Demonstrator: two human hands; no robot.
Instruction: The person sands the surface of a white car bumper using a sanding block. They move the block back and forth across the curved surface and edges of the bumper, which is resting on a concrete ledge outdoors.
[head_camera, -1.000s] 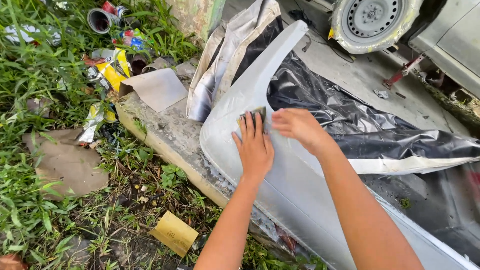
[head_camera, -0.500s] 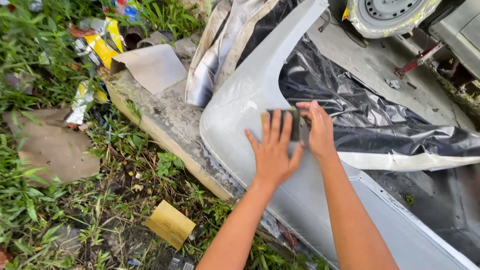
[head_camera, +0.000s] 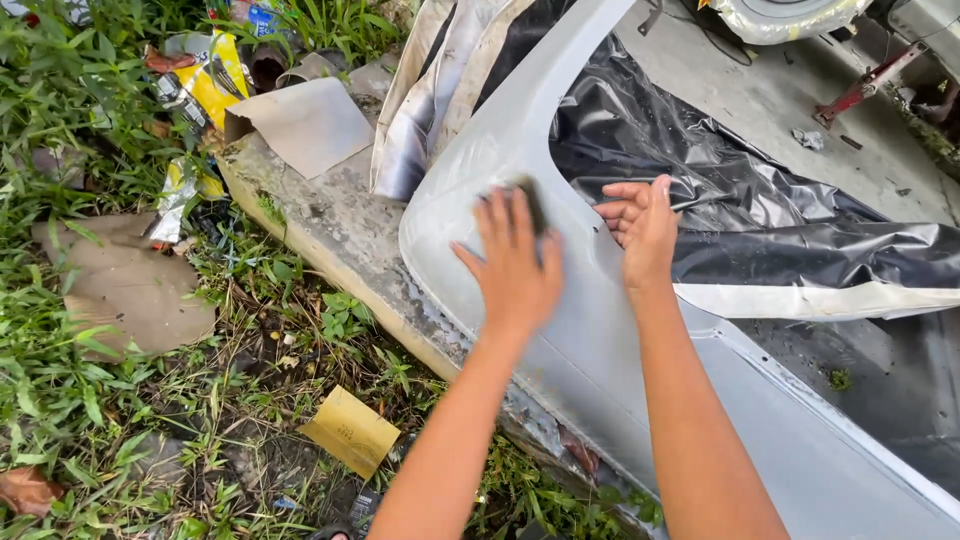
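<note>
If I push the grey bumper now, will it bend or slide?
The bumper looks thin and long, so it probably flexes. It rests partly on the curb, so it may slide. The left hand and right hand likely steady it.

I'm looking at an outdoor car-repair yard, the roadside kind. A grey car body panel (head_camera: 600, 350) lies along the edge of a concrete slab (head_camera: 330, 230), with black plastic sheeting (head_camera: 740, 190) spread beside it. A wheel (head_camera: 790, 15) sits at the slab's far edge. Weedy grass (head_camera: 90, 400) off the slab's near edge is strewn with cardboard scraps (head_camera: 130, 285) and wrappers (head_camera: 215, 85).
</note>
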